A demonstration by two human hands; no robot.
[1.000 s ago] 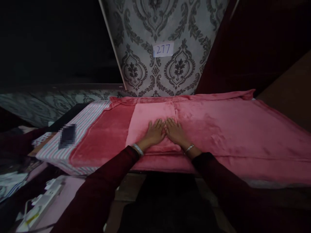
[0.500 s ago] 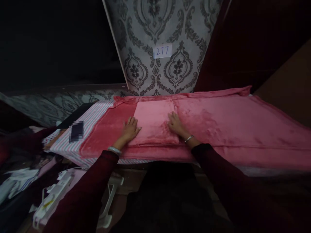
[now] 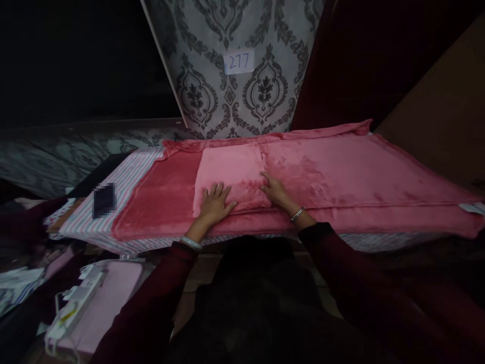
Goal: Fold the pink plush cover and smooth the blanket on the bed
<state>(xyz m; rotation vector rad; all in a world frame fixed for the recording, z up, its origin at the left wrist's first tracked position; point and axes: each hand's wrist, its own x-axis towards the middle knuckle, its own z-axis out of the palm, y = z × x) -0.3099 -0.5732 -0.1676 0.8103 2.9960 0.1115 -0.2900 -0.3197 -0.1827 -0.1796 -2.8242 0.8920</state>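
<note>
A large pink plush blanket (image 3: 326,172) is spread over a table that has a striped cloth (image 3: 125,174) on it. Near the blanket's left part lies a lighter pink folded piece (image 3: 227,167), roughly square. My left hand (image 3: 215,206) rests flat on this piece's near left part, fingers spread. At its right edge, my right hand (image 3: 276,191) touches the plush with the index finger stretched out. Neither hand grips anything. Each wrist wears a silver bangle.
A dark blurred-out item (image 3: 104,200) lies on the striped cloth at the left. Below it, a white power strip (image 3: 79,301) sits on a pink surface (image 3: 113,303). A patterned wall with a paper marked 277 (image 3: 239,61) stands behind the table, and a large dark screen (image 3: 76,60) is at upper left.
My left hand has slid rightward and nearer along the folded piece. My right hand stays at its right edge, slightly lower on it. The whole view has shifted a little.
</note>
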